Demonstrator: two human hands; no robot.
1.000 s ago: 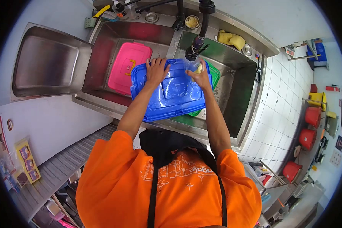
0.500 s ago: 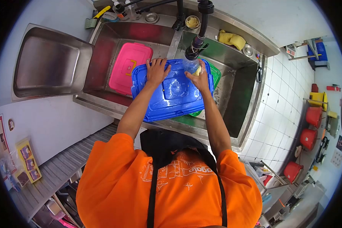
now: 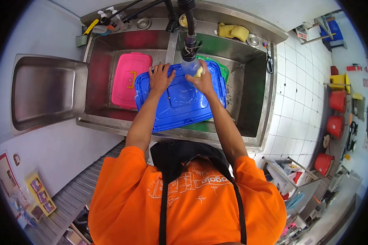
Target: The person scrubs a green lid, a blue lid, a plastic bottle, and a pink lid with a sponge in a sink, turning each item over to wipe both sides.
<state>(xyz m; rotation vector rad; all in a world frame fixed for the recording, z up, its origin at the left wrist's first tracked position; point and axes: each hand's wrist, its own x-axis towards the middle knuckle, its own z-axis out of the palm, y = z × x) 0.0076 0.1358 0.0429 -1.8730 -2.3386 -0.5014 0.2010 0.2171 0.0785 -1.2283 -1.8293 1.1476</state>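
Lid under the tap, both hands on it

Watching the head cam feed from my desk, here's what I can make out. The blue lid (image 3: 180,102) lies across the middle of the steel sink (image 3: 257,81), covering the divider between the two basins, with its near edge close to the front rim.

The left hand (image 3: 159,79) is flat on the lid's far-left part, around 11 o'clock from the lid's centre. Its fingers are spread wide and the palm is down, so it's pressing rather than gripping anything. The right hand (image 3: 202,81) sits at about 1 o'clock on the lid, curled around a small yellow sponge (image 3: 198,72) that touches the lid's top edge. The tap (image 3: 190,45) hangs right over that spot at 12 o'clock. I think I see water under the nozzle, but it's too blurry to swear by.

Around it:
- A pink lid (image 3: 129,79) lies in the left basin at 9 o'clock, partly tucked under the blue one.
- A green lid (image 3: 217,68) peeks out from beneath at 2 o'clock.
- A yellow cloth (image 3: 233,30) sits on the back ledge.
- Red buckets (image 3: 337,102) are on the floor, way out at 3 o'clock.
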